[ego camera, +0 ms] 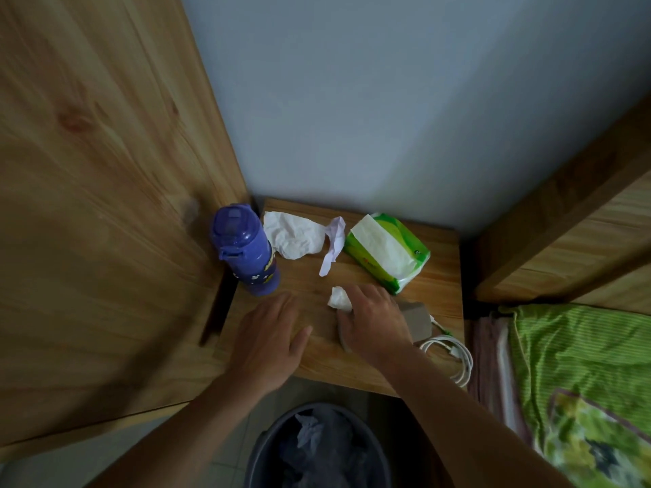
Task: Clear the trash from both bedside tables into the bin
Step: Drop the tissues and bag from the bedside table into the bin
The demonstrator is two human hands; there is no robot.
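On the wooden bedside table (433, 290) lie a large crumpled white tissue (292, 237) at the back, a twisted pale wrapper strip (333, 248) beside it, and a small crumpled tissue (339, 298) near the middle. My right hand (373, 322) lies over a brown cardboard piece (415, 315), its fingertips touching the small tissue; I cannot tell if it grips either. My left hand (271, 339) hovers flat and open over the table's front left, holding nothing. A dark bin (317, 449) with crumpled paper inside stands on the floor below the table's front edge.
A purple water bottle (246, 251) stands at the table's back left against a wooden panel. A green tissue pack (387, 255) lies at the back right. A coiled white cable (454, 357) rests at the front right corner. A green bedcover (577, 382) is on the right.
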